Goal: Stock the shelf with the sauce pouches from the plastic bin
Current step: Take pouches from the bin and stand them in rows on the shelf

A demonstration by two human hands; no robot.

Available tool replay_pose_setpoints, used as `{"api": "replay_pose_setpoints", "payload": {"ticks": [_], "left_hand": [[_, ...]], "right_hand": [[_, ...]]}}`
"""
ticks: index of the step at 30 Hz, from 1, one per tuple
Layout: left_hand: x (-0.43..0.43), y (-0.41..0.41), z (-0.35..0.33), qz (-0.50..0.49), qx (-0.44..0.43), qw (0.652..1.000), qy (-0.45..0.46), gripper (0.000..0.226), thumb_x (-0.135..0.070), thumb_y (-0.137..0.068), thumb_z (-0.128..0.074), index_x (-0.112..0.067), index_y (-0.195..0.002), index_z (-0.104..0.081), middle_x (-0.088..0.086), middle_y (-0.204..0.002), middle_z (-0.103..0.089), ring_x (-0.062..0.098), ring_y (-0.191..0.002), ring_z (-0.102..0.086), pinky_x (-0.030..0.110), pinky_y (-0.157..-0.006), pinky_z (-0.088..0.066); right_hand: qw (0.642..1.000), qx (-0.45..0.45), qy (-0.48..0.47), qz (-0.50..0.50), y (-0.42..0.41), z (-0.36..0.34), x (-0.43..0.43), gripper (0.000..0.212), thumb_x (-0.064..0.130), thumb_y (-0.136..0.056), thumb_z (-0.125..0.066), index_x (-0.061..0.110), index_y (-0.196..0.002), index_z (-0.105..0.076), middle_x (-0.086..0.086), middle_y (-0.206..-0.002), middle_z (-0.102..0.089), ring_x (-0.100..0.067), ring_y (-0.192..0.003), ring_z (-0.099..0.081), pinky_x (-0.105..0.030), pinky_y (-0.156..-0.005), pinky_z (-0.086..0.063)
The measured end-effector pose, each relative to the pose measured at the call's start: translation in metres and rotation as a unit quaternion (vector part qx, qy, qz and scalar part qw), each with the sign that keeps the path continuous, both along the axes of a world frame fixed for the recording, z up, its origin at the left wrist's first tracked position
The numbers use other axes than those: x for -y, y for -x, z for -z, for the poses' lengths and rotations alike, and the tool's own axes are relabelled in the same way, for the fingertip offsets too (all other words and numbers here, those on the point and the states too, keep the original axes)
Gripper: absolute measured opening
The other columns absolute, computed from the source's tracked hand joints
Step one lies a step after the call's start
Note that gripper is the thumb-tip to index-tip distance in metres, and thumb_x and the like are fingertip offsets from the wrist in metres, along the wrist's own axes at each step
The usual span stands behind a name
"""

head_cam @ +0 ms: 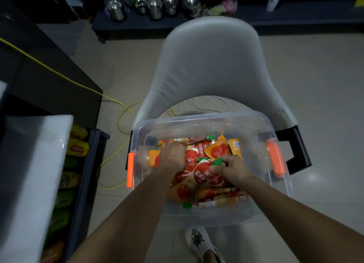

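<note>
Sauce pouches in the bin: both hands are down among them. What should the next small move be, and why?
Probably lift the green-capped pouch clear of the plastic bin: the right hand pinches it at the cap, while the left hand lies on the pile.

Red sauce pouches [197, 154] read "海天" and "番茄沙司".

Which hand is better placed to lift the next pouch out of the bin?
Likely right: the right hand pinches a sauce pouch by its green cap; the left hand lies on the pile, grip unclear.
</note>
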State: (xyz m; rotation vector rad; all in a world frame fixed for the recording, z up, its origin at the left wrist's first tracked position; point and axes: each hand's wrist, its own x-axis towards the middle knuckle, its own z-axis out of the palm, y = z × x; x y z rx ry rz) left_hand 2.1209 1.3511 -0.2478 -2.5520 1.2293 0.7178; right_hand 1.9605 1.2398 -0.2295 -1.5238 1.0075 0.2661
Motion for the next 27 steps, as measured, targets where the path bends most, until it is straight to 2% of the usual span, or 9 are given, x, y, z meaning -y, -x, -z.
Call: {"api": "replay_pose_setpoints", "payload": {"ticks": [2,5,7,10,17,20,22,25,27], "left_hand": [[-0.011,0.003,-0.01,-0.037,-0.032,0.997,0.052,0.043,-0.034,-0.08,-0.074,-0.024,-0.121,-0.064,0.002,-0.126,-0.062,0.025,-0.122,-0.049,0.038,-0.103,-0.039],[-0.034,0.009,-0.03,-0.175,-0.12,0.963,0.164,0.03,-0.026,-0.077,-0.077,-0.026,-0.106,-0.069,-0.002,-0.11,-0.071,0.022,-0.107,-0.063,0.039,-0.094,-0.051],[-0.046,0.014,-0.05,-0.273,-0.166,0.918,0.234,0.027,-0.022,-0.072,-0.081,-0.026,-0.095,-0.069,-0.005,-0.097,-0.073,0.02,-0.095,-0.067,0.039,-0.086,-0.055],[-0.067,0.024,-0.09,-0.377,-0.22,0.83,0.348,0.025,-0.016,-0.069,-0.085,-0.024,-0.08,-0.064,-0.004,-0.075,-0.071,0.022,-0.075,-0.07,0.032,-0.067,-0.059],[-0.155,0.077,-0.197,-0.409,-0.196,0.751,0.48,0.022,-0.028,-0.067,-0.085,-0.029,-0.079,-0.067,-0.005,-0.078,-0.074,0.011,-0.073,-0.071,0.033,-0.071,-0.058],[-0.202,0.107,-0.242,-0.441,-0.188,0.696,0.534,0.02,-0.014,-0.072,-0.084,-0.023,-0.078,-0.068,-0.007,-0.072,-0.072,0.002,-0.063,-0.069,0.021,-0.061,-0.054],[-0.235,0.127,-0.265,-0.461,-0.187,0.659,0.563,0.018,-0.013,-0.074,-0.083,-0.021,-0.079,-0.068,-0.009,-0.067,-0.072,-0.001,-0.06,-0.068,0.014,-0.054,-0.05],[-0.281,0.153,-0.295,-0.483,-0.185,0.627,0.583,0.015,-0.02,-0.076,-0.081,-0.019,-0.086,-0.069,-0.004,-0.077,-0.075,0.01,-0.072,-0.073,0.022,-0.062,-0.056],[-0.313,0.17,-0.315,-0.498,-0.166,0.603,0.6,0.013,-0.023,-0.078,-0.079,-0.019,-0.087,-0.07,-0.001,-0.082,-0.076,0.013,-0.076,-0.074,0.029,-0.07,-0.059]], "right_hand": [[0.999,0.037,0.004,-0.006,0.0,-0.016,-0.006,0.017,0.013,-0.083,-0.072,0.003,-0.094,-0.066,-0.014,-0.097,-0.071,-0.023,-0.09,-0.068,-0.03,-0.074,-0.057],[0.994,0.093,0.037,-0.039,0.0,-0.044,-0.019,0.01,0.015,-0.086,-0.069,0.011,-0.085,-0.06,0.009,-0.08,-0.068,-0.007,-0.078,-0.065,-0.021,-0.065,-0.051],[0.988,0.138,0.057,-0.03,0.0,-0.066,-0.028,0.018,0.01,-0.087,-0.067,0.015,-0.077,-0.053,0.017,-0.061,-0.061,0.003,-0.062,-0.058,-0.014,-0.059,-0.045],[0.98,0.187,0.072,0.003,-0.002,-0.108,-0.035,0.014,0.005,-0.086,-0.066,0.012,-0.079,-0.055,0.01,-0.066,-0.064,-0.001,-0.066,-0.062,-0.014,-0.06,-0.048],[0.962,0.268,0.05,-0.016,0.008,-0.21,-0.068,0.008,0.011,-0.087,-0.065,0.006,-0.092,-0.062,-0.006,-0.084,-0.072,-0.016,-0.078,-0.069,-0.022,-0.063,-0.055],[0.951,0.295,0.082,-0.043,0.018,-0.251,-0.1,0.01,0.016,-0.087,-0.067,0.009,-0.093,-0.066,-0.009,-0.089,-0.072,-0.018,-0.082,-0.069,-0.031,-0.073,-0.057],[0.941,0.319,0.095,-0.063,0.025,-0.275,-0.126,0.011,0.016,-0.086,-0.068,0.005,-0.091,-0.067,-0.011,-0.086,-0.071,-0.018,-0.078,-0.067,-0.031,-0.07,-0.056],[0.933,0.339,0.077,-0.092,0.036,-0.307,-0.169,0.01,0.015,-0.085,-0.069,0.006,-0.086,-0.067,-0.009,-0.08,-0.071,-0.016,-0.072,-0.067,-0.023,-0.061,-0.055],[0.926,0.349,0.074,-0.122,0.042,-0.326,-0.201,0.016,0.017,-0.085,-0.069,0.003,-0.091,-0.068,-0.011,-0.085,-0.072,-0.019,-0.077,-0.068,-0.028,-0.066,-0.057]]}}
